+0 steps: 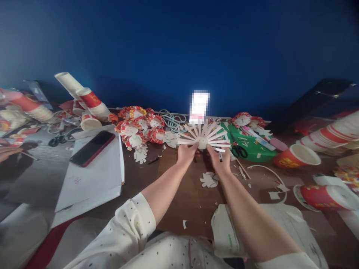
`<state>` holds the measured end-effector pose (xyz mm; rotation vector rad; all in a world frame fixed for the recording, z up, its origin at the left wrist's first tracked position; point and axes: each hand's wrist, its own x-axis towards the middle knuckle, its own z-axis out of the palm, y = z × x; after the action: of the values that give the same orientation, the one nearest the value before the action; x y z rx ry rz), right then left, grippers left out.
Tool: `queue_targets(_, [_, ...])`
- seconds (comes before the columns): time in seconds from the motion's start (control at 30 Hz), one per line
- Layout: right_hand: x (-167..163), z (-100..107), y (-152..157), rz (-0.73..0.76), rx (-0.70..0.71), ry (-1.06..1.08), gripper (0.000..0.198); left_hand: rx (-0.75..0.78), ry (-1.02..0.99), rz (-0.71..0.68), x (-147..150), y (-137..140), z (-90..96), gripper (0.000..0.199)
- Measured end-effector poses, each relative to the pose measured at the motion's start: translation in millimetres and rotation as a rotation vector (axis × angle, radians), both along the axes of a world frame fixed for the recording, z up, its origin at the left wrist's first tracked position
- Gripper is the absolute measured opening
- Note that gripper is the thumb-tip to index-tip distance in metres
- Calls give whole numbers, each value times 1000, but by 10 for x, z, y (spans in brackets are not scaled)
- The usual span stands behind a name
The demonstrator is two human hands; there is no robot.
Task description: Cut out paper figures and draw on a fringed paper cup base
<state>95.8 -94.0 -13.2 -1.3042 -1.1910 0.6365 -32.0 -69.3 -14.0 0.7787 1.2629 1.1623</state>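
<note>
Both hands hold up a white paper cup cut into strips [201, 142], its strips spread out like rays round the base. My left hand [187, 152] pinches the lower left of it, with the thumb on the base. My right hand [220, 158] grips the lower right in the same way, and a pen [220, 157] sticks out below its fingers. Beneath the hands a white paper cutout [209, 180] lies on the brown table [174, 190]. To the right, black-handled scissors [239, 151] rest on a green sheet [254, 152].
Red-and-white paper crafts [131, 129] pile up at the back left, by a coiled cable [175, 120]. A phone [92, 148] lies on a white box [89, 179]. Paper cups [297, 156] stand at right. Another person's hand [8, 153] shows at the left edge.
</note>
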Motion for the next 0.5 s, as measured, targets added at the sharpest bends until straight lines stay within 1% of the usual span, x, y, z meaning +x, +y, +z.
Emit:
queue_targets(0.07, [5, -14, 16, -87, -2, -82, 27, -24, 78, 12, -34, -26, 40, 18])
queue_targets(0.13, [20, -49, 28, -174, -8, -124, 34, -41, 118, 21, -58, -50, 95, 16])
queue_targets(0.23, [41, -107, 32, -218, -11, -179, 41, -36, 148, 8, -79, -73, 153, 18])
queue_targets(0.3, [48, -133, 25, -205, -14, -216, 44, -33, 157, -12, -111, -90, 154, 26])
queue_targets(0.4, [47, -152, 13, -167, -31, -276, 45, -36, 215, -10, -248, -151, 129, 48])
queue_targets(0.43, [45, -156, 12, -157, -34, -300, 45, -1, 282, 26, -315, -184, 126, 54])
queue_targets(0.5, [41, -164, 13, -147, -38, -346, 44, 158, 545, 191, -451, -263, 138, 61])
